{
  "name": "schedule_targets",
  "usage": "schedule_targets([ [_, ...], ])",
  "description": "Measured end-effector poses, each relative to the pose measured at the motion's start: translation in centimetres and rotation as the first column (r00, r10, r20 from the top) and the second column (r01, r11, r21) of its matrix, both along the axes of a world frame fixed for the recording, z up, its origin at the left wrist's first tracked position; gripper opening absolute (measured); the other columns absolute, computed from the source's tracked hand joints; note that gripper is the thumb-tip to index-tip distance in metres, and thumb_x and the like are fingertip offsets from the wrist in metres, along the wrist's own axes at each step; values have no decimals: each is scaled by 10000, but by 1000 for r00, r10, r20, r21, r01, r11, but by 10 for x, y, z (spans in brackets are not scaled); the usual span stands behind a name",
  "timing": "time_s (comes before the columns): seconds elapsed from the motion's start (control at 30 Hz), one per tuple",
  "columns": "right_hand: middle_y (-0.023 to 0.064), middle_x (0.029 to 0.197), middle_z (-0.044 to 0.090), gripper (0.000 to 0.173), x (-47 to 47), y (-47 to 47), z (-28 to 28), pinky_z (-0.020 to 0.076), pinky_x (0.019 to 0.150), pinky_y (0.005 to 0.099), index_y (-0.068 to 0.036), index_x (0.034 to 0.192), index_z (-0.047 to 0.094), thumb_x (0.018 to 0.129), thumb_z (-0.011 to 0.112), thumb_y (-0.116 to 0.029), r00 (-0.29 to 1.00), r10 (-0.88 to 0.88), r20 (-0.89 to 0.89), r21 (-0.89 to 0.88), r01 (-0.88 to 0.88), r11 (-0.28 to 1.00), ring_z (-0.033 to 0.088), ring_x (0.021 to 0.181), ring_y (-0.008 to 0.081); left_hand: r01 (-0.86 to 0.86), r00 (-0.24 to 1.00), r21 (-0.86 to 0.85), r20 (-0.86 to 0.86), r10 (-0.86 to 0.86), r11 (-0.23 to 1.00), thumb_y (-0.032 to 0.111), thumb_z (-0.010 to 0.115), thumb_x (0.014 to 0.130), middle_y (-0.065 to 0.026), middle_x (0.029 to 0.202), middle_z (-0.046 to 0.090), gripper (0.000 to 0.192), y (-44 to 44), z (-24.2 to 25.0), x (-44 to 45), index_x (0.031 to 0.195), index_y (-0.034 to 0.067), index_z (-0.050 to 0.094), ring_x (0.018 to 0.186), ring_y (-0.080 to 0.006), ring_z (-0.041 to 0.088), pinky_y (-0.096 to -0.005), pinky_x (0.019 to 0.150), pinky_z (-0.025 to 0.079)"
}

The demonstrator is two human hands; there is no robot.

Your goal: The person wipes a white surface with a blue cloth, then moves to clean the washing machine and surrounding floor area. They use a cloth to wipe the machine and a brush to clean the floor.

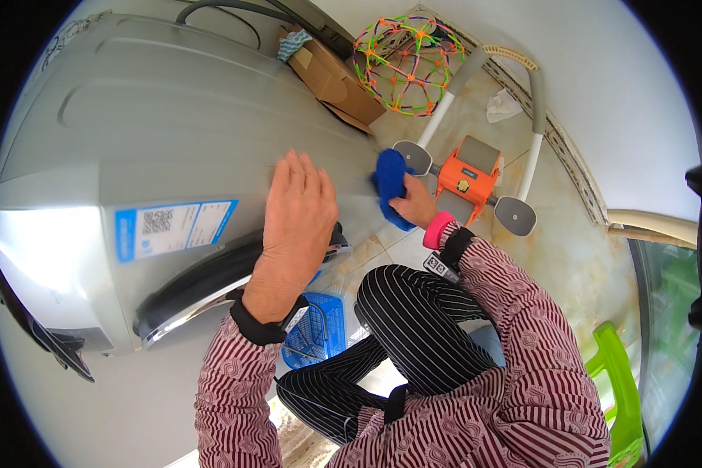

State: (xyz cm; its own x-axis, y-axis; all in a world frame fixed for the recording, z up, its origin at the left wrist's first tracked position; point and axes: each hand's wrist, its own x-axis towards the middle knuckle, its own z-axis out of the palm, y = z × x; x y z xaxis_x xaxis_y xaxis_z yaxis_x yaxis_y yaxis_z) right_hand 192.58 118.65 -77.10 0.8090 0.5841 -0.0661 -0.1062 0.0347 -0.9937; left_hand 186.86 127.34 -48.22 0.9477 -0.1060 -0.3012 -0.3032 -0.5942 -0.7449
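Observation:
My left hand [302, 216] lies palm down on the side panel of a grey front-loading washing machine [199, 134], near its front edge and above the round door [193, 298]. Nothing shows in it, and its fingers are nearly straight. To its right, my right hand [414, 202] holds a bunched blue cloth [392, 186] by the lower corner of the same panel. The cloth is slightly blurred, and whether it touches the panel cannot be told. A blue and white label [176, 228] with writing and a printed code is stuck to the panel, left of my left hand.
An orange exercise device [467, 175] with grey foot pads and a long handle stands on the tiled floor. Beyond it are a colourful expanding ball [410, 77] and a cardboard box [333, 82]. A blue plastic basket [334, 322] stands below the door; a green chair [620, 386] is at right.

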Motion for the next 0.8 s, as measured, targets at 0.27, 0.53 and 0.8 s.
schedule_targets([
  [0.27, 49, 848, 635, 255, 76, 56, 196, 462, 681, 288, 20, 1006, 605, 766, 605, -67, 970, 227, 90, 633, -232, 738, 531, 755, 111, -68, 997, -293, 25, 78, 954, 112, 592, 732, -158, 1003, 638, 273, 7, -3, 4, 972, -1, 656, 1065, -289, 565, -394, 1050, 323],
  [0.53, -6, 871, 631, 261, 102, 139, 222, 461, 713, 263, 0, 1064, 624, 842, 591, -134, 982, 152, 110, 688, -185, 702, 532, 765, 96, -50, 998, -304, 32, 63, 951, 140, 569, 764, -223, 1110, 625, 336, 16, -12, 7, 1032, -44, 652, 1128, -313, 529, -379, 1060, 304],
  [0.8, 192, 1193, 600, 475, 83, 123, 14, 397, 976, 335, -18, 1250, 536, 909, 531, -349, 986, 140, -91, 195, -120, 973, 555, 1108, 254, -65, 996, -298, 42, 81, 952, 129, 583, 767, -221, 1144, 619, 294, 14, -14, 13, 1002, -35, 649, 1153, -298, 524, -370, 1055, 329],
])
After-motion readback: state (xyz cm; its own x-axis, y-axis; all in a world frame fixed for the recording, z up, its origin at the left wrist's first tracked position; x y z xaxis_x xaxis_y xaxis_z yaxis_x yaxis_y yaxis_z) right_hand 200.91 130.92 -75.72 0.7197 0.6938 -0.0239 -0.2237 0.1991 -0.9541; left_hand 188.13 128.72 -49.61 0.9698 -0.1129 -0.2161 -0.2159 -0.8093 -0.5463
